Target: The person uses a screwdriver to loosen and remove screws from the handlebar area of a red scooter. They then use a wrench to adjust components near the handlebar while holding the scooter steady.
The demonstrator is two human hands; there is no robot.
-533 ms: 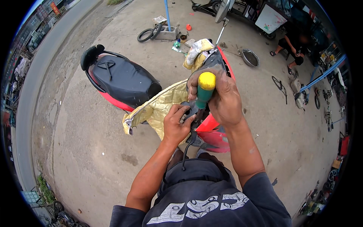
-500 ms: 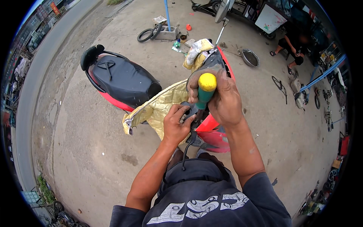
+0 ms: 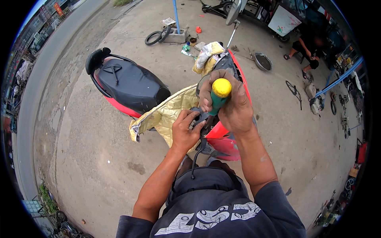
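Note:
A red scooter (image 3: 228, 141) with a black seat (image 3: 129, 83) stands on the concrete in front of me. My right hand (image 3: 234, 105) is wrapped around a screwdriver (image 3: 218, 95) with a green handle and a yellow cap, pointed down at the scooter's front. Just below it, my left hand (image 3: 184, 131) presses on a dark part of the front panel, where a black cable (image 3: 197, 156) hangs down. A yellow quilted cover (image 3: 166, 115) lies draped over the scooter's middle, under my left hand.
A rear-view mirror (image 3: 234, 12) rises from the handlebar, with crumpled cloth (image 3: 206, 55) beside it. A tyre (image 3: 152, 37), a concrete block and a blue pole (image 3: 176, 14) stand behind. A metal bowl (image 3: 263, 61) lies at the right. A person (image 3: 305, 45) crouches at the far right among bike parts.

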